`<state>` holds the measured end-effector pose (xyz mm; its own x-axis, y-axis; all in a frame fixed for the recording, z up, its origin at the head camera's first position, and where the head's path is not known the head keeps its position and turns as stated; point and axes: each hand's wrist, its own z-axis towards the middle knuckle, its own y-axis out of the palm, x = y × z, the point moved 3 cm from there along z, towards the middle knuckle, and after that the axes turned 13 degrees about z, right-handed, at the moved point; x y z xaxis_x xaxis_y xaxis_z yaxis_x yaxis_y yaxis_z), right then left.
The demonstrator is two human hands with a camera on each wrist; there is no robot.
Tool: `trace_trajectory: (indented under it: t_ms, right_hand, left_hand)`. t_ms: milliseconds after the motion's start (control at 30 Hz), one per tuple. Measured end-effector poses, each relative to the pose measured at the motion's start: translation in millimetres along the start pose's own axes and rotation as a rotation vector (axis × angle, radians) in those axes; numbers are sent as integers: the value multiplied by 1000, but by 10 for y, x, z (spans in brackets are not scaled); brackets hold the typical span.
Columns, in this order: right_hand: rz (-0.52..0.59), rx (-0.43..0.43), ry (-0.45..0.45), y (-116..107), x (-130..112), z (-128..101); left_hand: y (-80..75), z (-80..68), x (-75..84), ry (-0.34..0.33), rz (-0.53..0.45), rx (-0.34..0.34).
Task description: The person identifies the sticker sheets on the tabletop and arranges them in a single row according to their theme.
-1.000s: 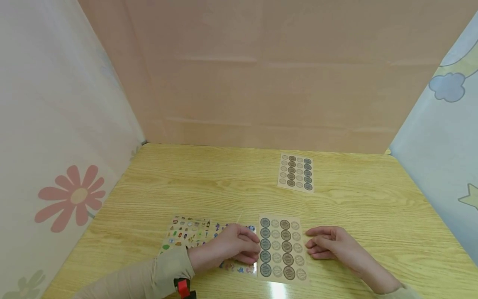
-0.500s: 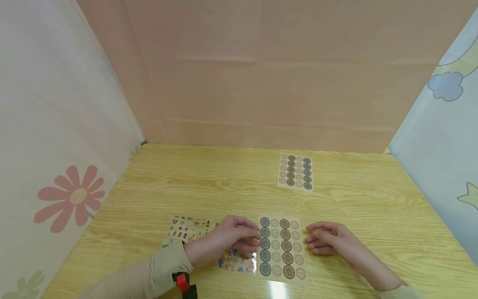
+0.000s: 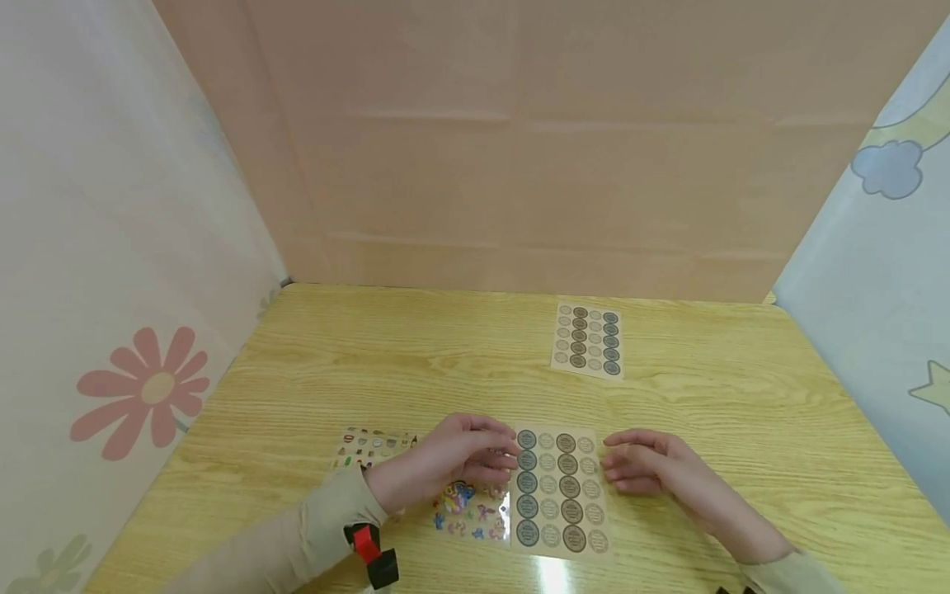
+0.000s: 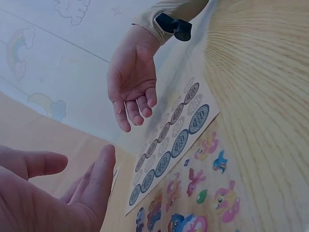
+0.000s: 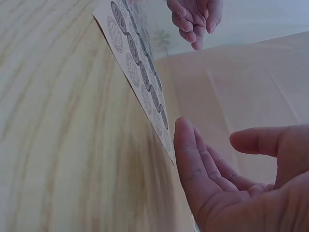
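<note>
A kraft sheet of round seal stickers [image 3: 558, 491] lies flat on the wooden table [image 3: 386, 363], near its front edge. My left hand [image 3: 475, 454] hovers at the sheet's left edge, fingers relaxed and holding nothing. My right hand [image 3: 638, 464] hovers at the right edge, likewise empty. In the left wrist view, my left hand [image 4: 63, 193] is raised above the round sticker sheet [image 4: 174, 145] and faces my right hand [image 4: 133, 92]. The right wrist view shows my right hand [image 5: 222, 179] lifted beside the sheet [image 5: 140, 72].
A clear sheet of colourful cartoon stickers [image 3: 471, 516] lies under and left of my left hand. A second round-sticker sheet [image 3: 588, 340] lies further back. Paper walls [image 3: 519, 165] close in the table at the back and on both sides.
Both hands have drifted slightly away from me along the sheet's edges. The left hand has lifted off the cartoon stickers, uncovering more of them. The sheets have not moved.
</note>
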<state>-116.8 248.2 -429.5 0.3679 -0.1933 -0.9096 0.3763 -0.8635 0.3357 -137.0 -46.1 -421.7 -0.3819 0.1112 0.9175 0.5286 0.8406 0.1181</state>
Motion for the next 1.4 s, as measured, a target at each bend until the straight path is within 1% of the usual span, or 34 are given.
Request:
trace_trajectory:
  t_ms: [133,333,467,700,800,1000,1100,1200,1400]
  right_hand:
    - [37,6,-3,-47,-60,28]
    - [146,-33,-40,-198,-175,79]
    - [238,-57,-23,-318,-247,133]
    - [305,-70,10,-536,-435,304]
    - [322,-45,21,-663,-528,395]
    - [339,30,26,-890,-702,594]
    - [346,52,23,-946,-791,679]
    - [346,82,15,-981,-877,750]
    - [367,166,31,-1077,-1005,879]
  left_hand:
    - [2,51,16,7,-23,-9]
    - [-4,122,67,10,-56,-21]
    - [-7,190,121,6,-86,-33]
    - [9,345,276,7,-184,-61]
    - [32,435,341,9,-206,-66]
    - [42,630,423,-20,-265,-40]
    - [27,742,453,-27,-301,-32]
    - [-11,856,471,-36,-359,-22]
    - [-93,1055,463,-68,-411,26]
